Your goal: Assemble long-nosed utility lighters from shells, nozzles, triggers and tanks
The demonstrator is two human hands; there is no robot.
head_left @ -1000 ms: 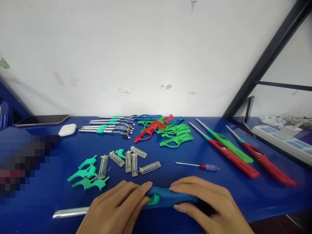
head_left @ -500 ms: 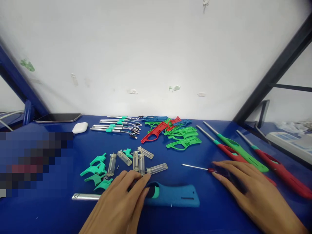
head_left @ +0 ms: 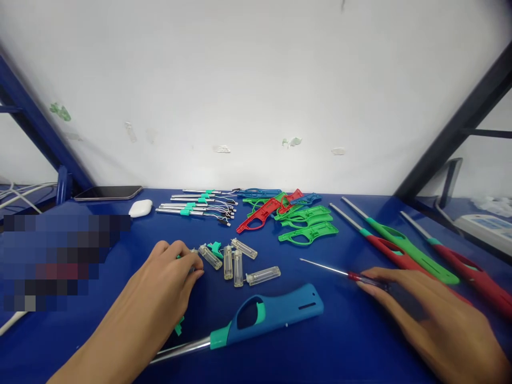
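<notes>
My right hand [head_left: 436, 314] has its thumb and fingers round the dark red handle of a screwdriver [head_left: 324, 266], whose thin shaft points left. My left hand [head_left: 164, 288] is curled with fingertips together over the teal trigger pieces [head_left: 180, 326], mostly hidden beneath it; what it pinches, if anything, I cannot make out. In front lies a blue long-nosed lighter [head_left: 280, 312] with a teal collar and trigger and a metal tube, untouched by my fingers. Several clear fuel tanks [head_left: 239, 268] lie just right of my left hand.
Several metal tubes with wires [head_left: 180, 212] lie at the back. Right of them are green, red and blue handle halves [head_left: 308, 233]. Assembled lighters [head_left: 404, 248] lie at right, near my right hand. A phone [head_left: 108, 192] and a white case [head_left: 140, 208] sit back left.
My left hand has let go of the blue lighter and moved left over the teal pieces. The lighter now lies tilted. My right hand still holds the screwdriver.
</notes>
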